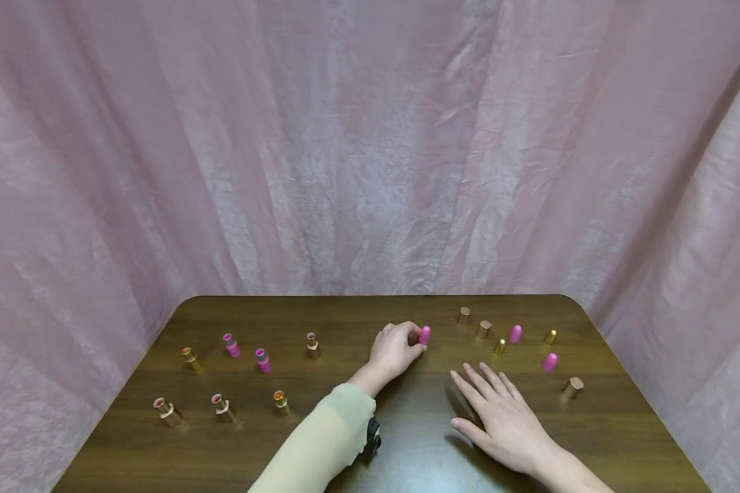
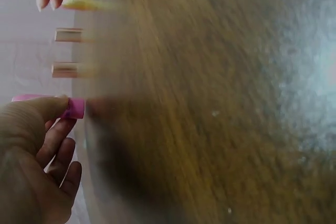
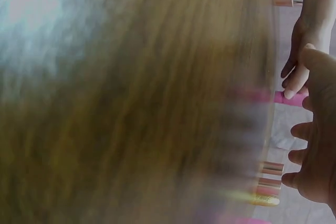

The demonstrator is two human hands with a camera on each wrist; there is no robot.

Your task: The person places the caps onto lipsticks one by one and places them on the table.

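Note:
My left hand (image 1: 395, 350) pinches a pink round-topped lipstick cap (image 1: 425, 335) between thumb and fingers near the middle of the table. In the left wrist view the thumb lies across this pink cap (image 2: 77, 108), which stands upright. My right hand (image 1: 502, 423) is spread with fingers straight, palm down, low over the table's right half; whether it touches the wood I cannot tell. Beyond its fingertips stand a gold cap (image 1: 499, 346), a pink cap (image 1: 515, 333) and a rose-gold cap (image 1: 484, 329).
Several uncapped lipstick tubes stand on the left, among them a magenta tube (image 1: 263, 360), a rose-gold tube (image 1: 223, 407) and a gold tube (image 1: 281, 402). Farther right are another pink cap (image 1: 550, 362) and a rose-gold cap (image 1: 573, 387). A pink curtain (image 1: 370, 150) hangs behind the brown table (image 1: 407, 308).

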